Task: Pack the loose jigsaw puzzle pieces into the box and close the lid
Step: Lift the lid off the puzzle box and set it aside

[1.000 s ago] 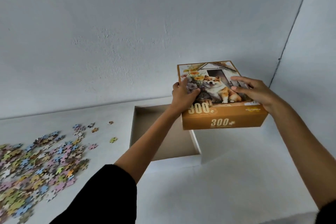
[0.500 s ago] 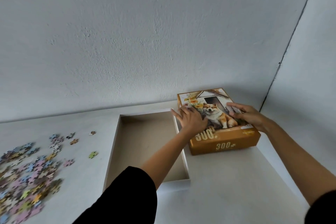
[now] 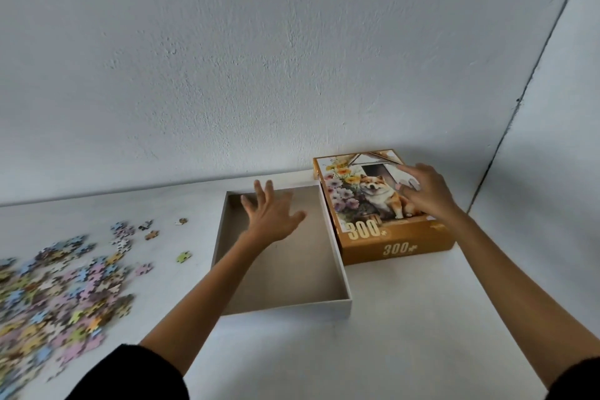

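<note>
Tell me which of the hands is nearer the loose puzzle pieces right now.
Left. The left hand hovers open over the empty box base, just right of the puzzle pieces. The right hand rests on the lid, beyond the base.

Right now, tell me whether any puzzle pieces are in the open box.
No: the open box shows only bare brown floor, and the puzzle pieces lie on the table to its left.

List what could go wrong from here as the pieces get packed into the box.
1. The puzzle pieces lie scattered well left of the open box; sweeping them over may leave strays like the green one behind.
2. The lid sits tight against the box's right wall, so spilled pieces may slide under or behind it.
3. The left hand hovers open over the box, holding nothing.
</note>
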